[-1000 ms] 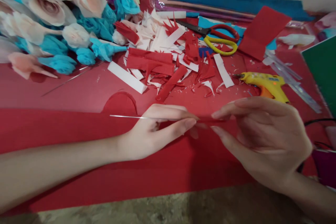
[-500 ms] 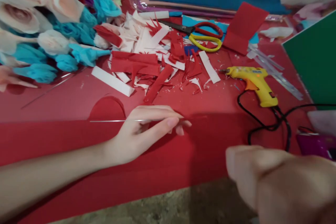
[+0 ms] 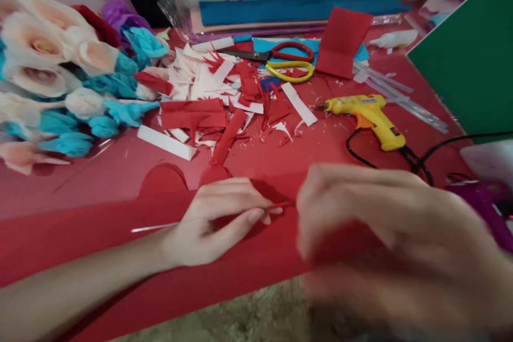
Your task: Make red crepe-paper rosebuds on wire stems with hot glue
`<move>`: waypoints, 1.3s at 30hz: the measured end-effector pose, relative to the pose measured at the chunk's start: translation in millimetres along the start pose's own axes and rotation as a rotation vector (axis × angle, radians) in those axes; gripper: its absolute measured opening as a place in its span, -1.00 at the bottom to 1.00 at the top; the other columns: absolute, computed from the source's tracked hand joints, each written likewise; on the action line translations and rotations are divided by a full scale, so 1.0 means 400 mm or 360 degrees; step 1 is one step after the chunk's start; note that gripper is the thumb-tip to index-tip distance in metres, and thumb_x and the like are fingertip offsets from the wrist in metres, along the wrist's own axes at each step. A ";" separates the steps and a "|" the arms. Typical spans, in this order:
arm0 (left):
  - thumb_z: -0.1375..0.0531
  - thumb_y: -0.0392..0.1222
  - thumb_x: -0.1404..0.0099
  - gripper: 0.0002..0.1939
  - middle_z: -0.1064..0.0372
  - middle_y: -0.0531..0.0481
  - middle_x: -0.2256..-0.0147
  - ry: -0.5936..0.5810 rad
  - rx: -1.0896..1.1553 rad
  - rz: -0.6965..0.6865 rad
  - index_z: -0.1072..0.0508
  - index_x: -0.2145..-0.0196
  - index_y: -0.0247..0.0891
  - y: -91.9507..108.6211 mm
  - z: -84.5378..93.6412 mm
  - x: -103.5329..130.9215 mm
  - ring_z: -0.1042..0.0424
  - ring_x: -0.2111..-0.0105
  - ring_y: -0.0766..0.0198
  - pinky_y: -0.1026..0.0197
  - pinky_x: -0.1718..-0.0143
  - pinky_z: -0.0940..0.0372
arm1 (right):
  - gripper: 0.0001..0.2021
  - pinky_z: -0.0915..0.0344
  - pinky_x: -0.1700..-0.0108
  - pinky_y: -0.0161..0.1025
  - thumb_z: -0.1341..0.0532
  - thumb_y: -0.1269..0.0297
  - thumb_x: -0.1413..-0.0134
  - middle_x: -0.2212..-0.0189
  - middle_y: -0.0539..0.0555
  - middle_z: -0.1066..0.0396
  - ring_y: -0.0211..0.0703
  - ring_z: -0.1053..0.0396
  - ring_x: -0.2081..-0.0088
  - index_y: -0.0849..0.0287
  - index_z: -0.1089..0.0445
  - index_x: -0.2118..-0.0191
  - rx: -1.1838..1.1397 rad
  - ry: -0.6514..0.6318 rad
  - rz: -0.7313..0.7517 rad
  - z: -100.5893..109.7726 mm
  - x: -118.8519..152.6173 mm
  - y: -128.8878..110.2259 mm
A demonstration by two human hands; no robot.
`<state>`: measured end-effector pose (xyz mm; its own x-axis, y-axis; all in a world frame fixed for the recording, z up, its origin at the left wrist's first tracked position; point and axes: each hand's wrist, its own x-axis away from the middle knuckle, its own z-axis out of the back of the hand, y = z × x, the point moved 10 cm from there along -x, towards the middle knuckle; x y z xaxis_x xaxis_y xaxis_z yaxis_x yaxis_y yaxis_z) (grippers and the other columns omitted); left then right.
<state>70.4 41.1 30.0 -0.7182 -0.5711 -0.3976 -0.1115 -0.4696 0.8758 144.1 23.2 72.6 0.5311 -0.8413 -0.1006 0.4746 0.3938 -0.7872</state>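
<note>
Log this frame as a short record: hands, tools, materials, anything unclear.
left hand: pinches a thin rod between thumb and fingers
right hand: beside the rod's red end, motion-blurred
scissors: lying open, one red handle, one yellow
glue gun: yellow, on its side, nozzle toward the scraps
scraps: red and white, heaped mid-table
flowers: cream, peach and blue, at left
unclear: whether the right hand touches the rod

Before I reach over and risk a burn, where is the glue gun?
In the head view, right of centre, the glue gun lies beyond the right hand, just left of the clear plastic strips.
</note>
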 end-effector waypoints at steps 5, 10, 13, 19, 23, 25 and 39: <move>-0.06 -0.44 -0.18 -0.84 -0.42 -0.12 0.45 -0.0033 -0.0382 -0.0166 -0.39 0.29 -0.42 0.036 -0.021 0.001 -0.34 0.46 0.32 0.24 0.41 -0.27 | -0.86 -0.22 0.21 -0.42 -0.15 0.26 -0.08 0.29 -0.01 -0.33 -0.36 -0.28 0.26 0.18 -0.36 0.25 0.0266 -0.0313 -0.0034 -0.016 -0.032 0.080; -0.12 -0.44 -0.12 -0.82 -0.45 -0.16 0.41 -0.0089 -0.0615 -0.0383 -0.38 0.27 -0.44 0.061 -0.047 0.019 -0.35 0.44 0.23 0.18 0.41 -0.27 | -0.88 -0.17 0.21 -0.46 -0.08 0.39 -0.13 0.36 -0.06 -0.36 -0.41 -0.25 0.29 0.19 -0.37 0.32 0.0191 -0.0583 0.0110 -0.053 -0.022 0.064; -0.04 -0.47 -0.16 -0.79 -0.46 -0.14 0.36 -0.0237 -0.0418 -0.0227 -0.37 0.24 -0.42 0.037 -0.066 0.015 -0.38 0.38 0.26 0.21 0.34 -0.29 | -0.88 -0.14 0.14 -0.41 -0.07 0.38 -0.14 0.35 -0.07 -0.36 -0.38 -0.23 0.25 0.16 -0.35 0.30 0.0268 -0.0684 0.0135 -0.067 -0.017 0.063; -0.04 -0.26 -0.23 -0.73 -0.28 0.02 0.66 -0.0527 -0.0110 0.0200 -0.31 0.61 -0.32 -0.018 -0.113 0.032 -0.22 0.63 0.41 0.32 0.57 -0.13 | -0.87 -0.15 0.22 -0.31 -0.06 0.39 -0.13 0.41 -0.07 -0.35 -0.32 -0.24 0.31 0.13 -0.34 0.31 0.0401 -0.0787 0.0104 -0.089 -0.009 0.075; 0.00 -0.25 -0.26 -0.60 -0.15 0.07 0.73 -0.0619 -0.0114 0.0218 -0.17 0.73 -0.30 -0.023 -0.129 0.044 -0.10 0.68 0.45 0.31 0.60 -0.05 | -0.90 -0.18 0.25 -0.35 -0.10 0.30 -0.12 0.38 -0.04 -0.35 -0.33 -0.26 0.31 0.13 -0.35 0.28 0.0303 -0.0676 0.0076 -0.068 -0.012 0.075; 0.02 -0.24 -0.28 -0.62 -0.22 0.04 0.70 -0.0657 -0.0086 0.0243 -0.23 0.69 -0.31 -0.027 -0.134 0.046 -0.15 0.66 0.45 0.34 0.57 -0.10 | -0.88 -0.20 0.27 -0.38 -0.12 0.28 -0.10 0.34 -0.03 -0.35 -0.34 -0.28 0.31 0.12 -0.35 0.24 0.0160 -0.0463 -0.0060 -0.036 -0.025 0.095; 0.02 -0.17 -0.29 -0.63 -0.31 0.05 0.66 -0.0749 -0.0276 0.0283 -0.36 0.62 -0.32 -0.036 -0.140 0.051 -0.21 0.64 0.48 0.41 0.55 -0.10 | -0.86 -0.35 0.20 -0.26 -0.03 0.41 -0.10 0.26 0.09 -0.40 -0.26 -0.38 0.27 0.23 -0.29 0.24 -0.0505 -0.0202 -0.0254 -0.158 -0.251 0.170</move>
<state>95.9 -1.5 -6.2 -0.9505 -0.3072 -0.0465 0.1268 -0.5203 0.8445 78.6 111.1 -9.5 0.5605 -0.8222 0.0992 0.3277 0.1102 -0.9383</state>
